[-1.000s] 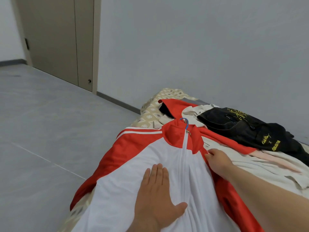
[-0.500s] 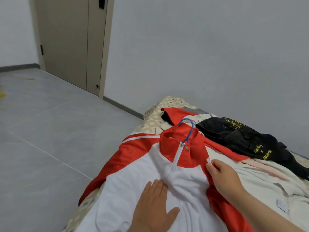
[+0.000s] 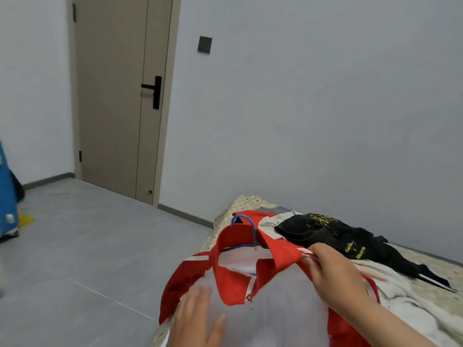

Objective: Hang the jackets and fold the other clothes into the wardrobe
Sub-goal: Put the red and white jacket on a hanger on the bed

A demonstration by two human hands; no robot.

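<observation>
Right hand (image 3: 334, 276) pinches jacket (image 3: 233, 284) shoulder, left hand (image 3: 200, 321) flat with fingers loose; risk: uneven lift tips hanger (image 3: 241, 216) out of collar.

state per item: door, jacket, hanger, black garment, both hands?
Door, closed.
Jacket, on the bed, zipped to the chest, collar open.
Hanger, inside the jacket, hook sticking out of the collar.
Black garment, lying bunched on the bed, untouched.
Left hand, blurred, fingers straight on the jacket's white front.
Right hand, pinches the jacket's shoulder.
</observation>
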